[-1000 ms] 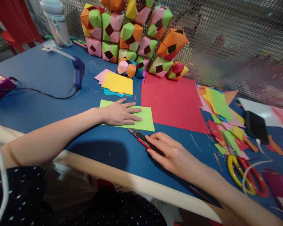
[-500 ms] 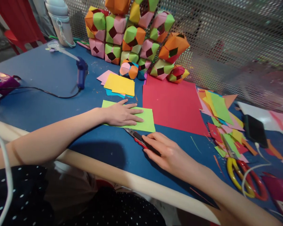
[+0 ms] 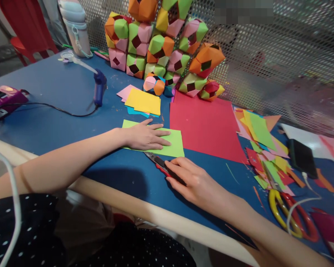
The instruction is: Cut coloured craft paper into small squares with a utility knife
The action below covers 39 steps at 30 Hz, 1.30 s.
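My left hand (image 3: pixel 147 136) lies flat with fingers spread on a light green sheet of paper (image 3: pixel 176 142), pressing it to the blue table. In my right hand (image 3: pixel 193 178) is a utility knife (image 3: pixel 160 165) with a red and black handle, gripped with the fingers wrapped round it. Its blade points left, along the near edge of the green paper and just below my left hand. Whether the tip touches the paper I cannot tell. Beyond my left hand lies a small stack of yellow, pink and blue paper (image 3: pixel 144 101).
A large red sheet (image 3: pixel 206 128) lies right of the green paper. Paper scraps (image 3: pixel 278 167), scissors (image 3: pixel 292 215) and a phone (image 3: pixel 303 158) on a cable are farther right. Folded paper balls (image 3: pixel 156 50) stand stacked against the mesh. A blue glue gun (image 3: pixel 100 89) stands at left.
My right hand has slid the utility knife slightly left along the near edge of the green paper. My left hand stays flat on the sheet. The view has shifted a little.
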Motion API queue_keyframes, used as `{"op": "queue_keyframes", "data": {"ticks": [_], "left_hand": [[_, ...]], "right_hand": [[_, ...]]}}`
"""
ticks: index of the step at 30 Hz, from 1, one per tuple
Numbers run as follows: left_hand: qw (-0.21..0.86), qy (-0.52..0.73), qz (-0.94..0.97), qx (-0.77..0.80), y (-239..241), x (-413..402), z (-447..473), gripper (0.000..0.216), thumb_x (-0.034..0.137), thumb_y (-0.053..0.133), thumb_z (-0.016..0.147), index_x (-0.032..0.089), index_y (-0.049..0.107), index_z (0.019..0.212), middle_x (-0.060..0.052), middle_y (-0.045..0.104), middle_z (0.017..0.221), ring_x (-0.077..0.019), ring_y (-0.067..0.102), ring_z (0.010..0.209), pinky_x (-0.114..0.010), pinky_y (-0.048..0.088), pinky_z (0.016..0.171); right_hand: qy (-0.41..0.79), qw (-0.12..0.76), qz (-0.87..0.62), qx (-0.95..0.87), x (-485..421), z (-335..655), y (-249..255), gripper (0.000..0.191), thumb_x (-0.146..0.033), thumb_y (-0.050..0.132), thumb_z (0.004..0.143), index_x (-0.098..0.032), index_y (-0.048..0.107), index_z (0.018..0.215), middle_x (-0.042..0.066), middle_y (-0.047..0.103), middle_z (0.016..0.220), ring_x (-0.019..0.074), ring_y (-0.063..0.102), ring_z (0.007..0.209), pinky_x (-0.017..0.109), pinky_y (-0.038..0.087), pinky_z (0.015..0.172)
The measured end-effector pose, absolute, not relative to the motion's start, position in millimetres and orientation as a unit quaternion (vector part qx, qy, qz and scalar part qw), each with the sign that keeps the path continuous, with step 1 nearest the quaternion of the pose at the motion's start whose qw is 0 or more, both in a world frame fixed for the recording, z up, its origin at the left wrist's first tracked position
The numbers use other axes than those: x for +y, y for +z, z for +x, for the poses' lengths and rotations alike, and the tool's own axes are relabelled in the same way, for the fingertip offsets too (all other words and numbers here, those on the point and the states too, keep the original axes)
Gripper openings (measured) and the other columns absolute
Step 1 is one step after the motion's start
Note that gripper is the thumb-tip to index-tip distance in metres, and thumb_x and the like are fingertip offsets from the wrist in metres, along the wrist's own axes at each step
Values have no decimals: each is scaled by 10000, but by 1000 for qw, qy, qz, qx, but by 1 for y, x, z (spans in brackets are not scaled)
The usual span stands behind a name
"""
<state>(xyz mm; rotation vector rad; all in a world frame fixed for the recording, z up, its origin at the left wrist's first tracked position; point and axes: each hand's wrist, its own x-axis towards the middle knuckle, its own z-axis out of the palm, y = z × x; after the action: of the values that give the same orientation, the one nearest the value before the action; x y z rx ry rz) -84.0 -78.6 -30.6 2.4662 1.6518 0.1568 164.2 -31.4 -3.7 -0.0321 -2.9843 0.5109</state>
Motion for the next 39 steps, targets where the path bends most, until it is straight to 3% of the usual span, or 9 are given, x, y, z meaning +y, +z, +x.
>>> {"op": "queue_keyframes", "data": {"ticks": [4, 9, 12, 16, 19, 26, 39], "left_hand": [[96, 52, 825, 555, -31, -78, -84, 448, 497, 337, 988, 415, 476, 1405, 42, 309, 1583, -310, 228, 1476, -575, 89, 1174], [140, 80, 808, 566, -23, -80, -84, 465, 502, 364, 981, 393, 443, 1426, 30, 315, 1583, -257, 231, 1479, -501, 54, 1189], [159, 133, 797, 567, -16, -80, -86, 451, 472, 357, 990, 310, 494, 1388, -17, 334, 1577, -229, 295, 1452, -464, 144, 1177], [120, 159, 802, 564, -10, -82, -97, 385, 412, 369, 992, 232, 644, 1193, -63, 442, 1513, -230, 390, 1396, -425, 230, 1141], [75, 115, 820, 555, -12, -89, -110, 371, 422, 405, 979, 262, 660, 1197, -62, 482, 1485, -254, 406, 1382, -430, 229, 1132], [51, 70, 823, 562, -25, -114, -129, 413, 479, 397, 975, 404, 547, 1352, 13, 418, 1529, -284, 342, 1427, -446, 173, 1156], [47, 39, 817, 574, -25, -116, -124, 456, 489, 320, 991, 395, 488, 1405, 32, 351, 1563, -255, 290, 1455, -436, 156, 1171]], "right_hand": [[177, 76, -3, -981, -33, 158, -7, 326, -204, 478, 960, -34, 598, 1211, 172, 623, 1038, 246, 598, 947, 414, 562, 826], [177, 91, -12, -980, -34, 156, -12, 344, -189, 495, 947, -19, 591, 1230, 183, 623, 1048, 250, 605, 951, 422, 565, 829], [181, 83, -27, -980, -35, 157, -13, 354, -187, 503, 942, -28, 586, 1246, 174, 622, 1042, 247, 611, 937, 429, 568, 825], [186, 77, -38, -979, -36, 157, -13, 349, -187, 500, 941, -31, 593, 1240, 168, 619, 1024, 249, 610, 922, 447, 571, 818], [181, 78, -38, -980, -36, 159, -13, 358, -194, 485, 949, -26, 588, 1249, 166, 613, 1008, 250, 605, 912, 452, 571, 811], [155, 88, -28, -984, -35, 161, -14, 370, -207, 494, 953, -46, 583, 1274, 153, 603, 984, 240, 605, 878, 425, 574, 769], [181, 100, 0, -978, -40, 153, -15, 366, -191, 498, 954, -45, 567, 1283, 138, 589, 967, 218, 584, 858, 391, 558, 753]]}}
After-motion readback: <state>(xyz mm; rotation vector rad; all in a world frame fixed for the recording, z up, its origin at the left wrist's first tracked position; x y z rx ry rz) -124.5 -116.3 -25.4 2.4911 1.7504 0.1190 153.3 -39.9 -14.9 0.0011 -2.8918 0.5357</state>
